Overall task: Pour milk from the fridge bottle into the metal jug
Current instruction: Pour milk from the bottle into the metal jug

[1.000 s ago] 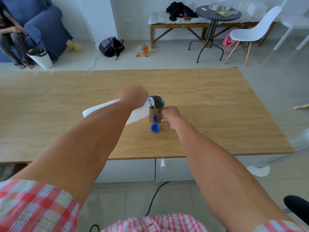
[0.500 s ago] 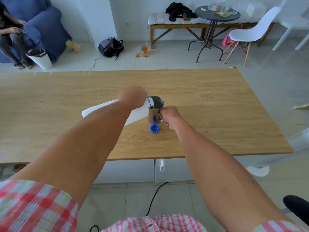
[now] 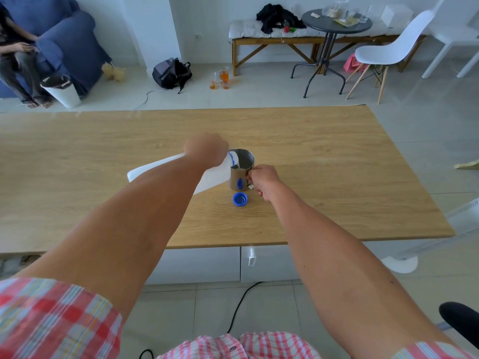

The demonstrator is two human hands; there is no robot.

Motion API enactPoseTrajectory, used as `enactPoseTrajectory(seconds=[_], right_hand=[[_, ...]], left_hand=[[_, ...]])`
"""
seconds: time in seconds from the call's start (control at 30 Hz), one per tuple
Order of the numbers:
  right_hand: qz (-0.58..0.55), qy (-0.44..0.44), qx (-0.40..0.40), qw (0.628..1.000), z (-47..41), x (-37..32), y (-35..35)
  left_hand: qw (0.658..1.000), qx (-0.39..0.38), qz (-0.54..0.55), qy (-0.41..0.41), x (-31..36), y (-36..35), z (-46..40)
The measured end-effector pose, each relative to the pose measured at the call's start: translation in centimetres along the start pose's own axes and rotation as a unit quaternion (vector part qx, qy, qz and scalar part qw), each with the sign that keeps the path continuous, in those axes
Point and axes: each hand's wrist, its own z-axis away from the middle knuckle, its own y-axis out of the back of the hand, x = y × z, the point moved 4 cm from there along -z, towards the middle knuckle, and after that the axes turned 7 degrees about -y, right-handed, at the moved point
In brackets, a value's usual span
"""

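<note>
A white plastic milk bottle (image 3: 215, 177) lies tipped almost flat over the wooden table (image 3: 324, 161), its blue-ringed neck resting over the rim of the metal jug (image 3: 239, 174). My left hand (image 3: 206, 149) grips the bottle near its neck. A little milk shows at the bottom of the jug. My right hand (image 3: 263, 178) holds the jug's handle on its right side. The jug stands upright and reflects the blue cap. The bottle's blue cap (image 3: 240, 199) lies open side up on the table just in front of the jug.
The table's front edge runs below my forearms, with white drawers (image 3: 259, 260) and a black cable underneath. Beyond the table are a bench, a round dark side table (image 3: 337, 24), a white chair (image 3: 388, 53), a backpack, a white bin and a seated person at the far left.
The bottle's neck has dipped a little further into the jug's mouth. Both hands keep their hold in the same place.
</note>
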Motion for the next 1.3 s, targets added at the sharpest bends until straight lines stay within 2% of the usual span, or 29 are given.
enactPoseTrajectory(seconds=[0.73, 1.3], right_hand=[[0.008, 0.000, 0.002, 1.000, 0.25, -0.02, -0.01], [0.013, 0.005, 0.001, 1.000, 0.89, -0.11, 0.09]], left_hand=[[1.000, -0.001, 0.006, 0.005, -0.08, -0.09, -0.09], [0.998, -0.019, -0.051, -0.026, 0.07, -0.05, -0.03]])
